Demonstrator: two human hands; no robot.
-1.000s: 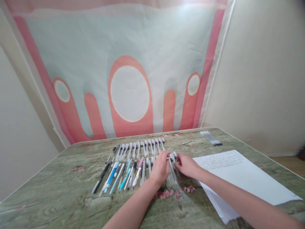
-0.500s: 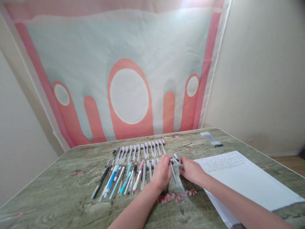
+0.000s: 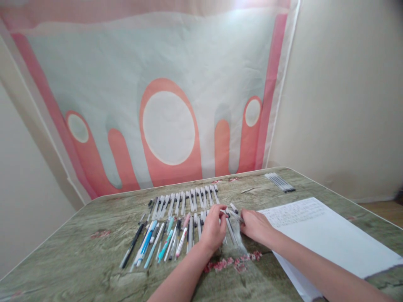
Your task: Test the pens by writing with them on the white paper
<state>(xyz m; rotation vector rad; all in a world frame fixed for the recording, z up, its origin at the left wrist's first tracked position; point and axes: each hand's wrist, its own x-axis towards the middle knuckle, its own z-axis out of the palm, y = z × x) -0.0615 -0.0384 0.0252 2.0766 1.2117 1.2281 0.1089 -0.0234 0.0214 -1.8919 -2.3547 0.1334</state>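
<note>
My right hand [image 3: 254, 223] is closed on the near end of a clear pen [image 3: 236, 215], which slants above the table toward my left. Close by, my left hand [image 3: 214, 226] pinches a thin piece near the pen's other end; its kind is too small to make out. A dark-ended pen cap [image 3: 234, 207] lies just beyond the held pen. Under and between my hands, clear pens [image 3: 232, 233] lie in a row, partly hidden by my left hand. Farther back runs another row of capped clear pens [image 3: 182, 201].
Coloured and black pens [image 3: 157, 241] lie in a group at the left. A written-on paper sheet [image 3: 333, 239] lies at the right, partly under my right forearm. Thin dark-tipped refills [image 3: 279, 182] rest at the far right of the wood-patterned table [image 3: 94, 251].
Both hands stay close together over the same spot, with my right hand shifted very slightly right. The view has tilted a little; the pens on the table lie as before.
</note>
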